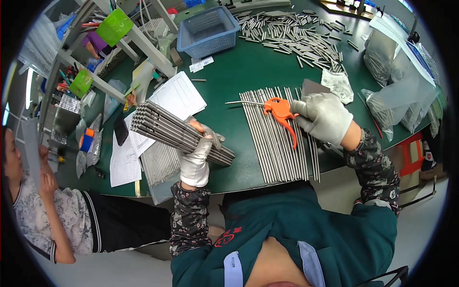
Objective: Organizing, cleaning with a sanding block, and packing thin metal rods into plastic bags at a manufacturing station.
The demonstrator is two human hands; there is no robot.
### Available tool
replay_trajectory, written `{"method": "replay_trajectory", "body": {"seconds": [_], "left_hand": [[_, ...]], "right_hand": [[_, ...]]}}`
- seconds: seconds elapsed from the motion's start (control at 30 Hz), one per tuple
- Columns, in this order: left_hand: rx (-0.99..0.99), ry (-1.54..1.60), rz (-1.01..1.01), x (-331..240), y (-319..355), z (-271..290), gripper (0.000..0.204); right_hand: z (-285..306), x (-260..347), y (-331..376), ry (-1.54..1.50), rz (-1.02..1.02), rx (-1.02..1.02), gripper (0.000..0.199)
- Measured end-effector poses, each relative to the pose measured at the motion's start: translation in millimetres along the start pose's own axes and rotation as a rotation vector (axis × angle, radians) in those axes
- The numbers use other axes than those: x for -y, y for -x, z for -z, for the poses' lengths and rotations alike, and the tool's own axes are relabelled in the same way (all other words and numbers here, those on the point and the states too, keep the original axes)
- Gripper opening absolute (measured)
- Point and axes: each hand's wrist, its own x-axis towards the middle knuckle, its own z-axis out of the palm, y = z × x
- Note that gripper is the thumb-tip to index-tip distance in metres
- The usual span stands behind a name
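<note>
My left hand (195, 165), in a white glove with bare fingertips, is closed around a thick bundle of long metal rods (167, 126). The bundle tilts, its rod ends facing the upper left. My gloved right hand (326, 117) grips an orange air blow gun (278, 109) by its rear end. Its thin metal nozzle points left toward the bundle, apart from it. Beneath the gun, a row of similar rods (272, 148) lies side by side on the green table (229, 71). A grey flat piece (313, 88) shows just beyond my right hand.
Many short metal pins (296, 38) lie scattered at the back, beside a blue plastic basket (208, 33). Paper sheets (174, 98) and a phone (120, 130) are at left. Plastic bags (382, 60) stand at right, near a white cloth (337, 85). Another person (52, 205) holds a paper at far left.
</note>
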Motion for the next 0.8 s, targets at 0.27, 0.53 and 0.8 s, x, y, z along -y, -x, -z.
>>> {"method": "replay_trajectory", "body": {"seconds": [0.27, 0.53, 0.8], "left_hand": [[-0.057, -0.011, -0.005, 0.0, -11.1, -2.1, 0.020], [-0.058, -0.113, 0.099, -7.5, -26.7, -17.5, 0.020], [-0.071, -0.048, 0.246, -13.9, -23.3, -19.3, 0.015]], "right_hand": [[-10.6, -3.0, 29.8, 0.055, -0.492, 0.206, 0.028], [-39.6, -19.5, 37.0, -0.082, -0.543, 0.157, 0.024], [-22.6, -74.4, 64.7, 0.014, -0.911, -0.256, 0.030]]}}
